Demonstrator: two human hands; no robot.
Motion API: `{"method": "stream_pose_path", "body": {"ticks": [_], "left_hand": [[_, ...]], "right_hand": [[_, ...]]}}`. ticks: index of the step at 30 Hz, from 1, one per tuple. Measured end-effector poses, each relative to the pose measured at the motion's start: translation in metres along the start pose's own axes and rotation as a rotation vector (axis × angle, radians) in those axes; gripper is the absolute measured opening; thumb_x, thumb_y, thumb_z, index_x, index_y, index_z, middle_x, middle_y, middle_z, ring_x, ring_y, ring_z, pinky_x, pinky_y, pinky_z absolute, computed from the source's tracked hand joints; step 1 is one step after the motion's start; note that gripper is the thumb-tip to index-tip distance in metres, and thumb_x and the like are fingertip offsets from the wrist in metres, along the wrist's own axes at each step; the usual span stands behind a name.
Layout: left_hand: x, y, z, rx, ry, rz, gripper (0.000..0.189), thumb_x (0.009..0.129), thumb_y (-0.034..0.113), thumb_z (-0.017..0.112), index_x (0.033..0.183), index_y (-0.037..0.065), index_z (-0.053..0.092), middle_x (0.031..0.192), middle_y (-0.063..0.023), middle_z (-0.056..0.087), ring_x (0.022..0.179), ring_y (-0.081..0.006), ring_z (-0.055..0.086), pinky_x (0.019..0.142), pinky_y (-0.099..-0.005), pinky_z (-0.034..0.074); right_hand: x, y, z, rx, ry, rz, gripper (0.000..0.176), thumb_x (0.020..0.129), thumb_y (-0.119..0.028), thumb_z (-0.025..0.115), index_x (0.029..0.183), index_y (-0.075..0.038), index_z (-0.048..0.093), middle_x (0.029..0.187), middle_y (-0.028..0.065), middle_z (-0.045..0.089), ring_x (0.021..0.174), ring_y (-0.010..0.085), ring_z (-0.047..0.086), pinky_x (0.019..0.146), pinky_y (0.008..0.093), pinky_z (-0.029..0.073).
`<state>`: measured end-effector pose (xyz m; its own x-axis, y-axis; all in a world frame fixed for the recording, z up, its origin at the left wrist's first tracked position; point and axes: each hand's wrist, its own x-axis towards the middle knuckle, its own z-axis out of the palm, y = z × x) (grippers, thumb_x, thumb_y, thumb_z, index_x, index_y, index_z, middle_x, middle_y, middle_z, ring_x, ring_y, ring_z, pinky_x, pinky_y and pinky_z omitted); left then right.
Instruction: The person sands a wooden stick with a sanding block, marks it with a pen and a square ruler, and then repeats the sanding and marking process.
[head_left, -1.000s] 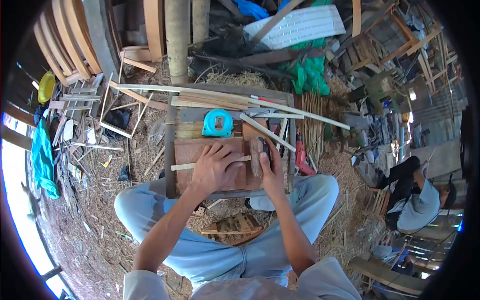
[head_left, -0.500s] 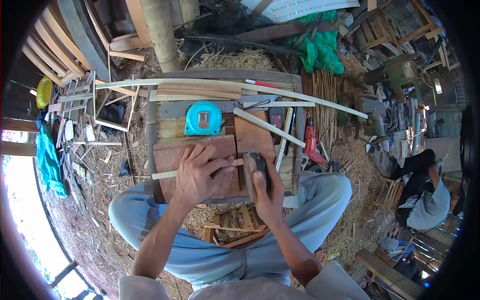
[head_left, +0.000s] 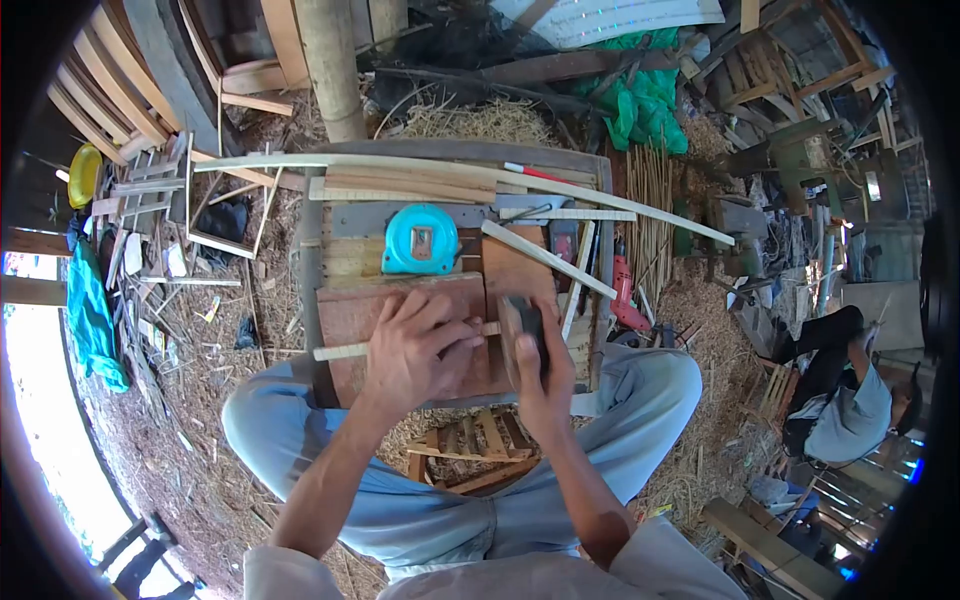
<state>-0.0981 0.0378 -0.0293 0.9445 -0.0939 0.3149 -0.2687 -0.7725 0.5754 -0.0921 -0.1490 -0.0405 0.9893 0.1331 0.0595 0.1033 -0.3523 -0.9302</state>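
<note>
My left hand (head_left: 412, 350) is closed on a thin pale wooden strip (head_left: 341, 352), which lies across a reddish-brown board (head_left: 350, 303) and sticks out to the left of the hand. In my right hand (head_left: 547, 385) is a palm-sized brown and black block (head_left: 516, 326), held on edge at the strip's right end. The fingers wrap its dark side. Just above the hands sits a turquoise tape measure (head_left: 421, 240). A second brown board (head_left: 515, 268) lies beside the first, with a pale stick (head_left: 548, 259) slanting over it.
A long bent wooden slat (head_left: 620, 203) crosses the far side of the low worktable (head_left: 308, 240). A red power drill (head_left: 626, 298) is at its right. A small slatted wooden piece (head_left: 470, 440) lies between my knees. Another person (head_left: 850, 420) sits at the far right.
The view shifts slightly, so the table's things appear a little further right. Both hands keep their hold, and the block stays by the strip's right end.
</note>
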Motion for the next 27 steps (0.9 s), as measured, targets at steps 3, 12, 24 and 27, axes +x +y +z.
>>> {"method": "stream_pose_path", "body": {"ticks": [3, 12, 24, 27], "left_hand": [[0.001, -0.005, -0.005, 0.003, 0.004, 0.004, 0.013, 0.075, 0.023, 0.08, 0.083, 0.015, 0.074, 0.084, -0.0003, 0.055, 0.086, -0.0211, 0.056, 0.075, -0.0393, 0.043], [-0.003, -0.009, -0.003, -0.014, 0.005, 0.017, 0.015, 0.075, 0.022, 0.079, 0.086, 0.014, 0.073, 0.087, -0.0002, 0.055, 0.087, -0.0213, 0.055, 0.075, -0.0391, 0.043], [-0.004, -0.005, -0.002, -0.013, 0.008, 0.025, 0.014, 0.075, 0.021, 0.08, 0.085, 0.014, 0.074, 0.086, -0.0003, 0.056, 0.087, -0.0213, 0.056, 0.075, -0.039, 0.043], [-0.004, -0.006, 0.0, -0.004, 0.013, 0.011, 0.012, 0.075, 0.021, 0.08, 0.083, 0.014, 0.074, 0.085, -0.0005, 0.056, 0.087, -0.0216, 0.057, 0.074, -0.0392, 0.043]], "right_hand": [[0.0, -0.007, 0.004, 0.008, -0.002, 0.036, 0.051, 0.104, -0.027, 0.052, 0.144, 0.003, 0.046, 0.129, 0.0244, 0.062, 0.117, 0.0323, 0.062, 0.101, 0.0386, 0.045], [-0.012, -0.004, 0.002, 0.046, -0.028, 0.141, 0.053, 0.106, -0.031, 0.048, 0.145, 0.004, 0.045, 0.136, 0.0228, 0.059, 0.124, 0.0296, 0.057, 0.105, 0.0371, 0.041], [0.002, -0.01, 0.002, -0.124, -0.011, 0.076, 0.051, 0.106, -0.032, 0.047, 0.145, 0.001, 0.046, 0.129, 0.0261, 0.062, 0.12, 0.0329, 0.061, 0.1, 0.0397, 0.045], [-0.015, -0.014, -0.002, -0.097, -0.043, 0.064, 0.052, 0.107, -0.033, 0.047, 0.146, 0.001, 0.044, 0.134, 0.0275, 0.058, 0.127, 0.0339, 0.056, 0.105, 0.0394, 0.041]]}}
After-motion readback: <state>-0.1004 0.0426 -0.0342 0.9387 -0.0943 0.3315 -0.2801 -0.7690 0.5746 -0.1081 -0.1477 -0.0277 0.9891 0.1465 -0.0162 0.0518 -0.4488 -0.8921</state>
